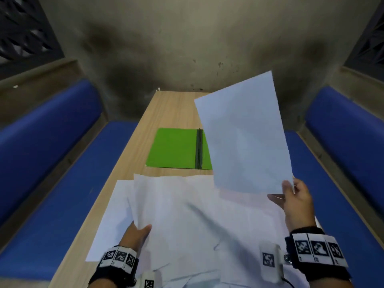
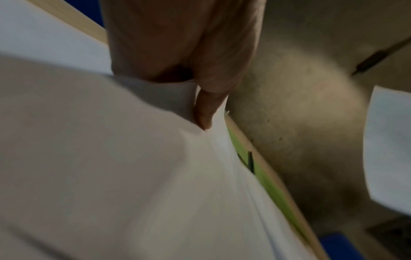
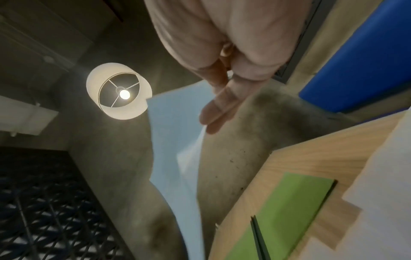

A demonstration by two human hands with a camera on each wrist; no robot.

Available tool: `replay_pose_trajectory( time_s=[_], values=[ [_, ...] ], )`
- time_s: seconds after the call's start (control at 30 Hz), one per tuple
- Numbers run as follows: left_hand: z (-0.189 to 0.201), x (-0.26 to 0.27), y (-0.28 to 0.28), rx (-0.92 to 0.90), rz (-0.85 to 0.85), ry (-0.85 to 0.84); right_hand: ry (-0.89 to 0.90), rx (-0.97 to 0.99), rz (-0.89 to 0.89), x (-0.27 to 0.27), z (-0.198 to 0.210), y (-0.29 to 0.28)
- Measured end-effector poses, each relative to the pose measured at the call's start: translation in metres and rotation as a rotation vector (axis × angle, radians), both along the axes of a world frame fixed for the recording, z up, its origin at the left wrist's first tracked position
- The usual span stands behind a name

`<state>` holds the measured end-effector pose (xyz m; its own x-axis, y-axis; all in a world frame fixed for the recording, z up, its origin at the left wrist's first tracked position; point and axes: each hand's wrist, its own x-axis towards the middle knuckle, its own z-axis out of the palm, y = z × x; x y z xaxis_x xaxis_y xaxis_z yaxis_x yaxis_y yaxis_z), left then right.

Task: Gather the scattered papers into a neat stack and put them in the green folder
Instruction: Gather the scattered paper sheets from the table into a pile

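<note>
My right hand (image 1: pixel 291 196) pinches the lower right corner of a white sheet (image 1: pixel 243 134) and holds it upright above the table; the same sheet (image 3: pixel 173 140) hangs under the right hand (image 3: pixel 220 109) in the right wrist view. My left hand (image 1: pixel 138 231) pinches the near edge of another sheet (image 1: pixel 176 215) that is lifted off the pile of several white papers (image 1: pixel 112 215). The thumb (image 2: pixel 206 109) presses into that paper (image 2: pixel 111 158). The green folder (image 1: pixel 174 148) lies open flat beyond the papers, its right half hidden by the raised sheet.
The narrow wooden table (image 1: pixel 166 109) runs away from me to a grey wall. Blue padded benches (image 1: pixel 52 163) flank it on both sides. A lit hanging lamp (image 3: pixel 119 93) shows overhead in the right wrist view.
</note>
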<state>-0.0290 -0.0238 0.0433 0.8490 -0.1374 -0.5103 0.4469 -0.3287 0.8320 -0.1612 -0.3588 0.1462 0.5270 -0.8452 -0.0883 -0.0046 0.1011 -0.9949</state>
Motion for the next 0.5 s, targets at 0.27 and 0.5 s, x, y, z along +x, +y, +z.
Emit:
replay_pose_trajectory(
  time_s=[0.27, 0.5],
  values=[
    [-0.003, -0.006, -0.012, -0.011, 0.048, 0.162, 0.383, 0.318, 0.264, 0.01, -0.111, 0.054],
    [-0.018, -0.002, -0.013, 0.022, 0.051, 0.21, 0.733, 0.179, 0.653, 0.006, -0.152, 0.097]
  ],
)
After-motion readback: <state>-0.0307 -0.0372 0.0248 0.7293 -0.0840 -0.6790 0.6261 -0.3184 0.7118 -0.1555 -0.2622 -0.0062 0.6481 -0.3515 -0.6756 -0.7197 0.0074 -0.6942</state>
